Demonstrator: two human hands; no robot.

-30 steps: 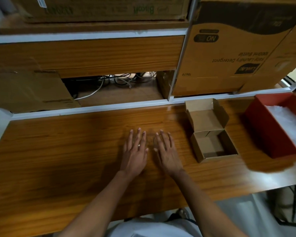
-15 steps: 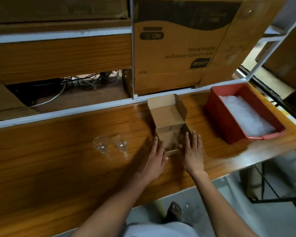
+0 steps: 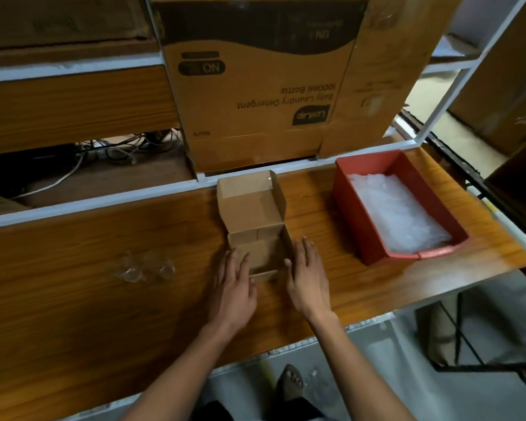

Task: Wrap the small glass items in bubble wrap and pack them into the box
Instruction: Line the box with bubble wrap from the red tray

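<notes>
A small brown cardboard box [image 3: 257, 229] stands open on the wooden table, its lid flipped back. My left hand [image 3: 236, 287] lies flat against the box's left front corner, fingers straight. My right hand [image 3: 308, 276] presses its straight fingers against the box's right side. Two small clear glass items [image 3: 145, 267] lie blurred on the table, left of the box and apart from both hands. White bubble wrap [image 3: 398, 212] fills a red tray [image 3: 351, 205] to the right of the box.
The wooden table [image 3: 73, 299] runs left to right, its front edge close to my body. Large cardboard cartons [image 3: 255, 95] stand on the shelf behind the box. Cables [image 3: 113, 150] lie in the shelf gap at the left. My foot [image 3: 289, 382] shows below the table.
Both hands left the glass items and slid right to the small box, settling on its two sides. The view swung right, bringing the whole red tray into sight.
</notes>
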